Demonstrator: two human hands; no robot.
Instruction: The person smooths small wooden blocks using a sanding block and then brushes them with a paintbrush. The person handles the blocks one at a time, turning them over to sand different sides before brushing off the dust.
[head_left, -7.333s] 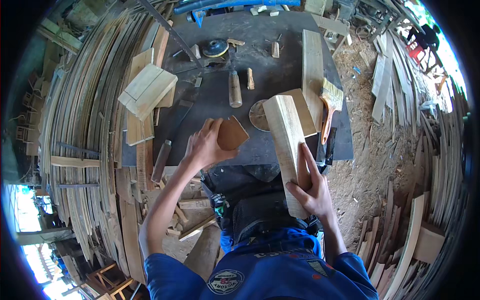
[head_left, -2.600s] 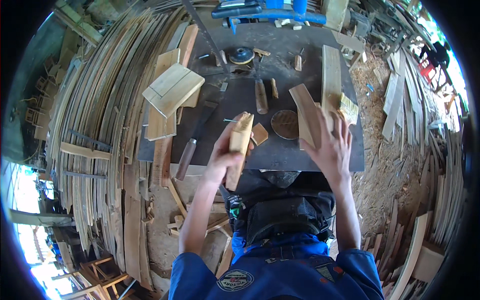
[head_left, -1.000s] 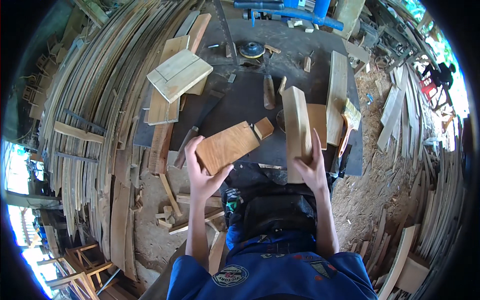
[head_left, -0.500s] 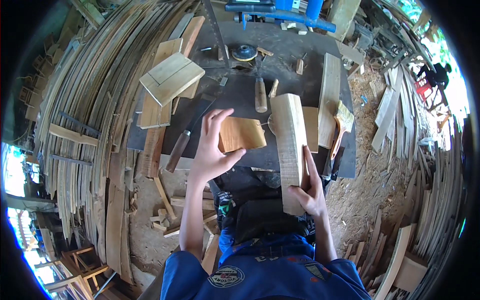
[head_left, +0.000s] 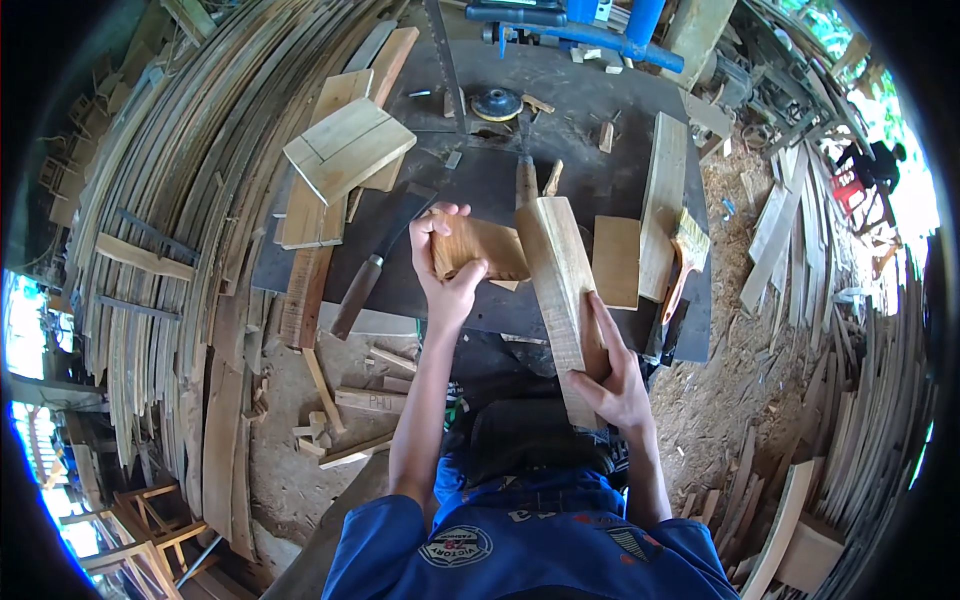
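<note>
My left hand (head_left: 450, 285) is closed around a small orange-brown wooden block (head_left: 488, 250), with the thumb across its near edge and the fingers curled over its left end. The block's right end is close against a long, pale piece of squared timber (head_left: 558, 285); whether they touch I cannot tell. My right hand (head_left: 615, 385) grips that timber near its lower end, thumb on the top face and fingers along the right side. The timber slants up and left over the table edge. Its far end partly covers a wooden-handled chisel (head_left: 526, 180).
On the dark table (head_left: 590, 130) lie a wooden-handled blade (head_left: 358, 295), a grinding disc (head_left: 497, 104), a paintbrush (head_left: 690, 245), a thin tan board (head_left: 616, 262) and a pale plank (head_left: 663, 200). Marked boards (head_left: 350, 150) are piled at left. Lumber stacks (head_left: 170, 200) flank both sides.
My left hand has shifted right with the block, fingers curling tighter around it, and the block has tilted. The timber's far end has swung left, toward the block.
</note>
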